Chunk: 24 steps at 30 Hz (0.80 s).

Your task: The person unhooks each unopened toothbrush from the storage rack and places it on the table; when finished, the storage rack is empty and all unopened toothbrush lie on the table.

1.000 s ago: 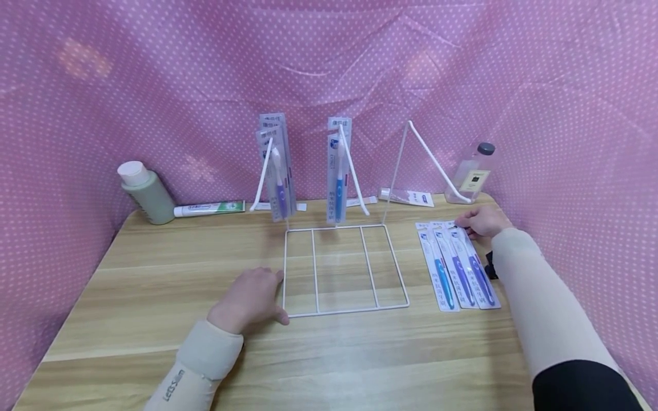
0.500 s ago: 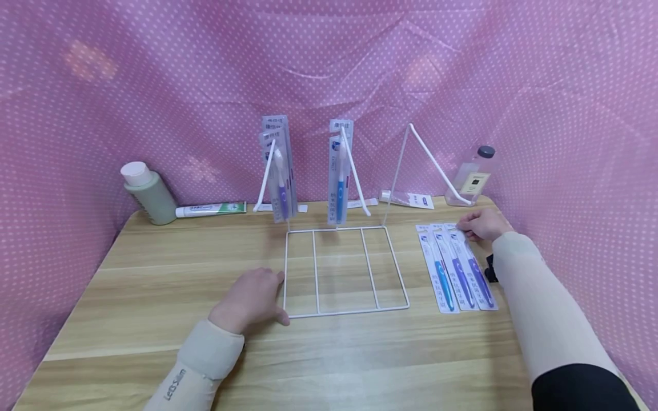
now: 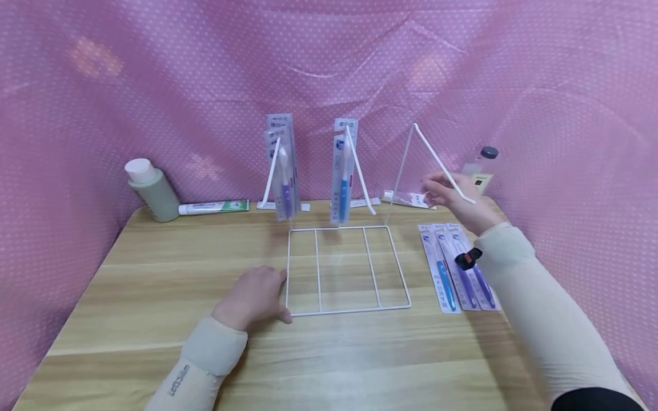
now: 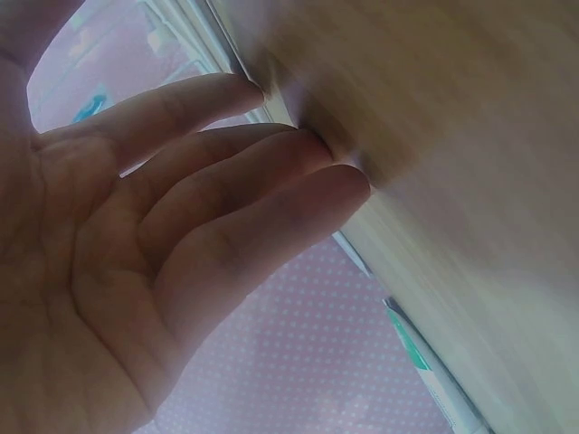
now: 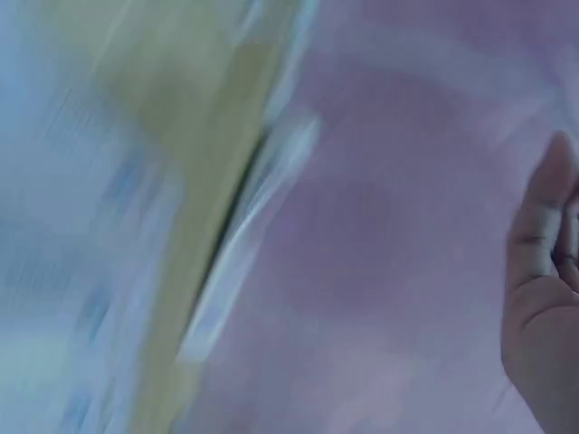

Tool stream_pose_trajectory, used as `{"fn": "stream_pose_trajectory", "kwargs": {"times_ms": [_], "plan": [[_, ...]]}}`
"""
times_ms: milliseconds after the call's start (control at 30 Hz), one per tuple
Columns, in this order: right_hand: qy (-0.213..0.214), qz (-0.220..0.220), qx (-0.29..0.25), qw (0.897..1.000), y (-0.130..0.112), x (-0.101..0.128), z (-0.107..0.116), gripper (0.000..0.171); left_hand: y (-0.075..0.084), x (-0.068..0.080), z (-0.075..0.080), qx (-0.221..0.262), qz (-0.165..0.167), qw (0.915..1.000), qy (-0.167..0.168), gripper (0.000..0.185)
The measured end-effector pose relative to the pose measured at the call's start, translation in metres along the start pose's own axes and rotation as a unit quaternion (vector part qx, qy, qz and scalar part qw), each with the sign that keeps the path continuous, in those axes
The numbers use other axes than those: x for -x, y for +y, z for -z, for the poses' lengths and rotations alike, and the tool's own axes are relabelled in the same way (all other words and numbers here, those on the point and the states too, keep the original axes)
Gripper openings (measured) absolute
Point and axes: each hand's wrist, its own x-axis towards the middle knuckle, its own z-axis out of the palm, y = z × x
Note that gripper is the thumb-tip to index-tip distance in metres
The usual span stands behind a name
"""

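My left hand (image 3: 252,298) rests on the table at the left side of the white wire rack (image 3: 317,274), its thumb at the front corner. In the left wrist view its fingers (image 4: 271,203) are extended, the tips on the wood. Raised behind the rack's right hook (image 3: 443,164), my right hand (image 3: 457,200) has loosely bent fingers, with nothing visible in them. Packaged toothbrushes (image 3: 285,171) hang on the left hook, and more packaged toothbrushes (image 3: 343,177) on the middle one. Three packaged toothbrushes (image 3: 443,274) lie on the table below my right wrist.
A green bottle (image 3: 156,194) and a toothpaste tube (image 3: 216,206) sit at the back left. At the back right are another tube (image 3: 408,198) and a clear bottle (image 3: 485,162), partly hidden by my right hand. A pink dotted curtain (image 3: 205,85) surrounds the table.
My right hand has left the top of the rightmost toothbrush pack and risen up and left toward the right hook. The three packs stay on the table. My left hand has kept its place.
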Motion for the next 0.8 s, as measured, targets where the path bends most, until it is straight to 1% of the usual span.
{"fn": "stream_pose_trajectory", "kwargs": {"times_ms": [67,100,167,200,267,433,533,633,700,800], "plan": [[-0.021,0.035,-0.070,0.997,-0.013,0.001,-0.019,0.012,0.001,-0.001,0.000,0.005,0.001,1.0000,-0.002,0.089],[-0.030,0.047,-0.108,0.993,-0.019,0.001,-0.029,0.011,0.001,-0.001,0.000,0.005,0.001,1.0000,-0.002,0.090],[-0.048,0.069,-0.158,0.984,-0.031,-0.002,-0.046,0.012,0.002,-0.001,0.000,0.004,0.001,1.0000,0.000,0.089],[-0.050,0.076,-0.171,0.981,-0.037,-0.003,-0.054,0.011,0.002,-0.001,0.000,0.003,0.001,1.0000,0.001,0.089],[-0.040,0.083,-0.202,0.975,-0.047,-0.010,-0.070,0.011,0.002,0.000,0.001,0.000,0.001,1.0000,0.004,0.088],[0.017,0.090,-0.276,0.957,-0.066,-0.035,-0.108,0.015,0.001,0.000,0.003,-0.002,0.007,1.0000,0.001,0.082],[0.044,0.087,-0.309,0.946,-0.077,-0.048,-0.123,0.019,0.001,0.000,0.002,0.000,0.004,1.0000,0.001,0.076],[0.059,0.085,-0.323,0.941,-0.086,-0.057,-0.132,0.020,0.001,-0.001,0.002,0.003,-0.001,1.0000,0.004,0.071],[0.062,0.083,-0.324,0.940,-0.091,-0.061,-0.137,0.017,0.001,0.000,0.002,0.004,-0.001,1.0000,0.006,0.069],[0.062,0.080,-0.312,0.945,-0.095,-0.064,-0.141,0.012,0.002,0.000,0.002,0.004,0.003,1.0000,0.006,0.071]]}}
